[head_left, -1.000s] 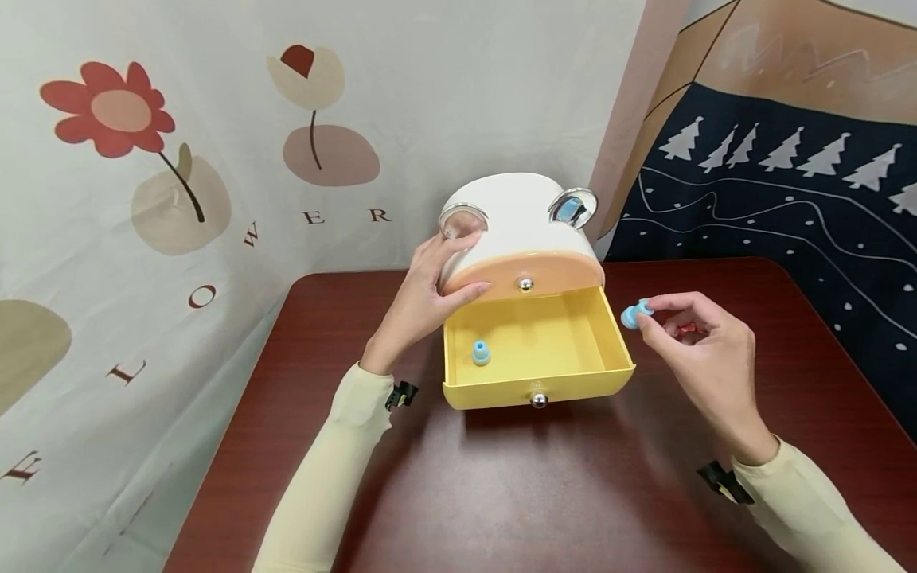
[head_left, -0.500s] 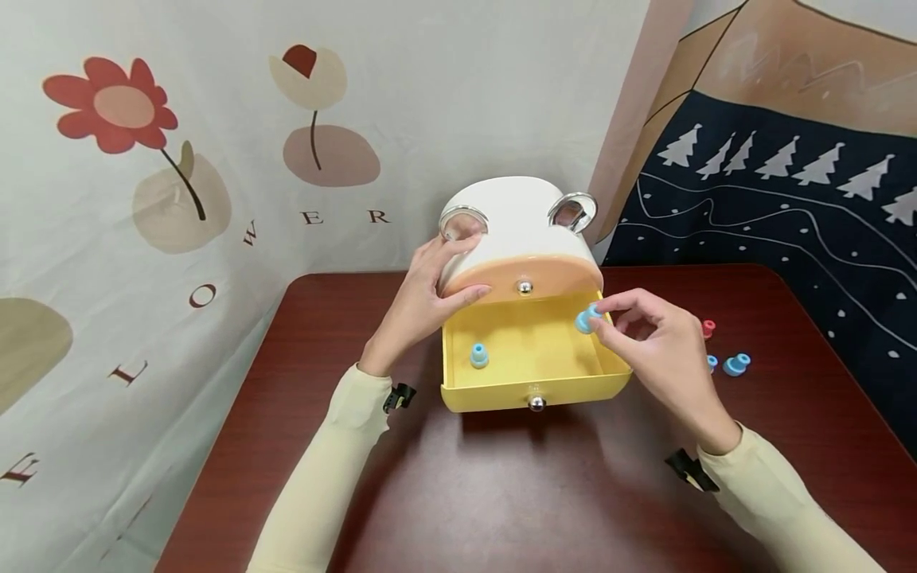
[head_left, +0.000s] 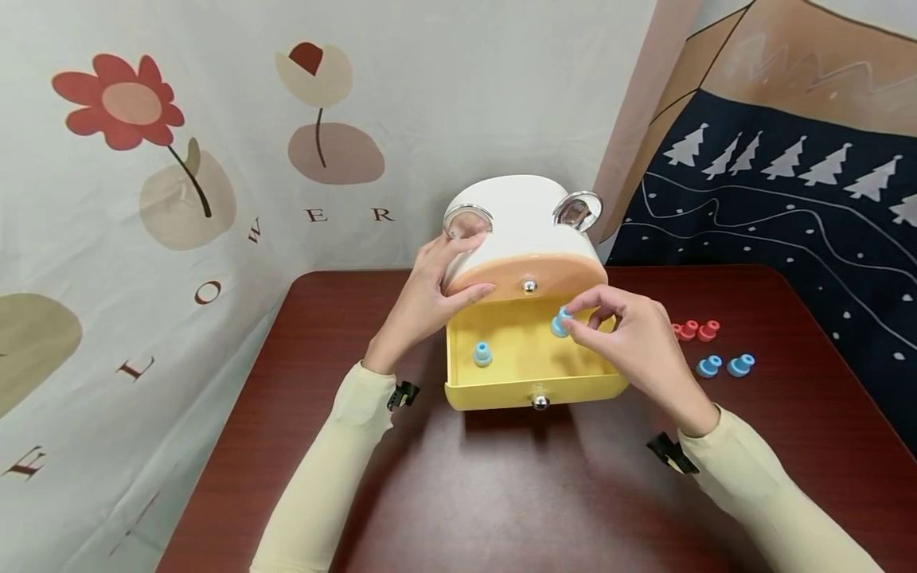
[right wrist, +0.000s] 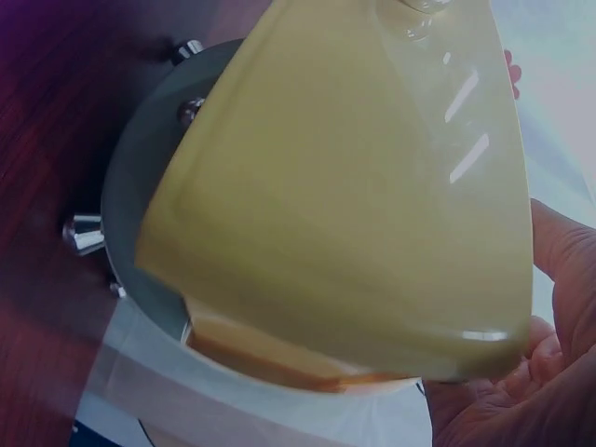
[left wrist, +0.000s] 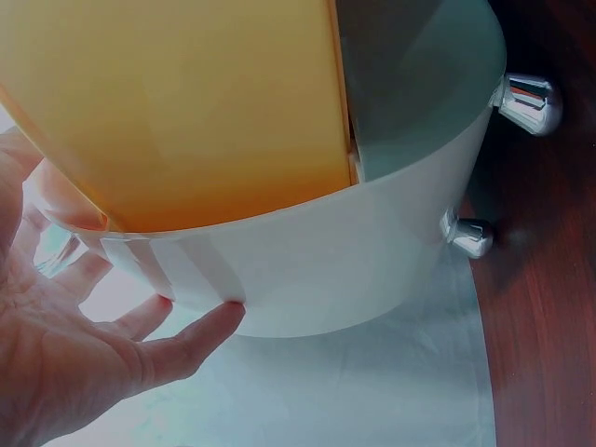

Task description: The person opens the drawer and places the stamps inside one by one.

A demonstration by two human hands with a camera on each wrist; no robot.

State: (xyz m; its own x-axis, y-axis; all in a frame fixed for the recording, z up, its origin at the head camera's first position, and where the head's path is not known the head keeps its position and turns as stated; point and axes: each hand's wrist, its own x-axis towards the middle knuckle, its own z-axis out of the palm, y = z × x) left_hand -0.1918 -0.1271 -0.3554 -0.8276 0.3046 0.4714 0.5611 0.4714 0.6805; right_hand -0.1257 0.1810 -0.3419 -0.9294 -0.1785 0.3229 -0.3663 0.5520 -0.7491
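A small white drawer box with a rounded top and silver ring ears stands on the table. Its yellow lower drawer is pulled out; the orange upper drawer is closed. My left hand rests on the box's left side, thumb lying across the orange front; in the left wrist view the fingertips touch the white wall. Between thumb and forefinger, my right hand pinches a small light-blue stepped plug over the yellow drawer. Another blue plug stands inside, at the left.
On the table to the right lie two more blue plugs and several red plugs, partly behind the right hand. A white flower-print cloth hangs behind, with a dark tree-print cloth at right.
My right hand has carried the blue plug leftward from beside the drawer to over it, uncovering the red and blue plugs on the table. My left hand stays on the box.
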